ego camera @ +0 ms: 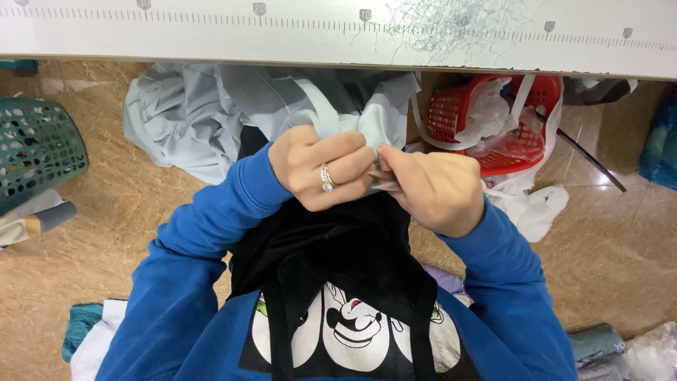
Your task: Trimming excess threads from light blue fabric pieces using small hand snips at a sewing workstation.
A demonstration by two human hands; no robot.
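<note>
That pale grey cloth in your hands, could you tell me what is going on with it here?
A person in a blue sweatshirt pinches a fold of pale grey fabric between both hands. The left hand, wearing a ring, grips it beside the right hand, close under a white table edge. More grey fabric lies on the floor, with a red basket nearby.

Fabric (211, 113) lies between two baskets (35, 144), below the table edge (176, 39).
</note>
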